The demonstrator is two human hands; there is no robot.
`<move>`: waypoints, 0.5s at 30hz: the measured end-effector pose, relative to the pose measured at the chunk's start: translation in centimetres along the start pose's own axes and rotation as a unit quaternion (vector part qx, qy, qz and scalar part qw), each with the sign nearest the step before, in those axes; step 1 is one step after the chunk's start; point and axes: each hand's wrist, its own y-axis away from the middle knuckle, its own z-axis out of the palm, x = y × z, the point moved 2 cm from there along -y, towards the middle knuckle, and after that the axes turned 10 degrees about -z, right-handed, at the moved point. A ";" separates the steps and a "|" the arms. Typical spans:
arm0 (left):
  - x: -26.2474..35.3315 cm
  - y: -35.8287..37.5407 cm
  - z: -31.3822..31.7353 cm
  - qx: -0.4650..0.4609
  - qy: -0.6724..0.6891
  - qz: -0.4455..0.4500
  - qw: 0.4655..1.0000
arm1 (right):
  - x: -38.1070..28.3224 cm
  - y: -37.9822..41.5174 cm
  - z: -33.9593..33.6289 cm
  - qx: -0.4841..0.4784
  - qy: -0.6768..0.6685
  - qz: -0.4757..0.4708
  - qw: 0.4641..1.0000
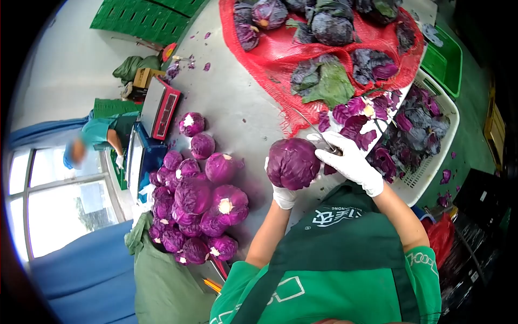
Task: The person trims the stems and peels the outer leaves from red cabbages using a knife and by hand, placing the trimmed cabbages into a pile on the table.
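Note:
A trimmed red cabbage (293, 163) rests in my left hand (284, 197), whose white-gloved fingers curl under and around its near side. My right hand (352, 164), also gloved in white, is closed around a knife (313, 128) just to the right of the cabbage. Its thin blade points up and left, away from my body. Loose purple leaves (359, 129) lie on the table beyond my right hand. To the left, a heap of peeled red cabbages (193, 195) is piled up, several with pale cut stems showing.
Untrimmed cabbages (332, 27) sit on a red mesh bag (264, 65) at the table's far side. A white crate (450, 140) of discarded leaves stands right, near a green crate (450, 59). A red-edged scale (164, 110) stands left; beyond it another person (100, 132) works.

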 end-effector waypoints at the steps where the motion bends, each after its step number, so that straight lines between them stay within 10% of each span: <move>1: -0.1 0.0 -0.2 -0.007 -0.021 0.002 1.000 | -1.3 -0.4 0.1 -0.012 -0.006 -0.014 1.000; 10: 1.8 -0.6 -1.4 0.011 -0.146 0.133 0.980 | -3.5 -1.5 1.5 -0.121 0.193 -0.143 0.963; 13: 4.2 0.0 -0.1 -0.102 0.357 -0.010 0.929 | -3.3 -1.4 1.9 -0.111 0.224 -0.138 0.958; 15: 4.4 0.0 0.7 -0.100 0.376 -0.014 0.921 | -3.4 -1.5 2.1 -0.102 0.227 -0.137 0.959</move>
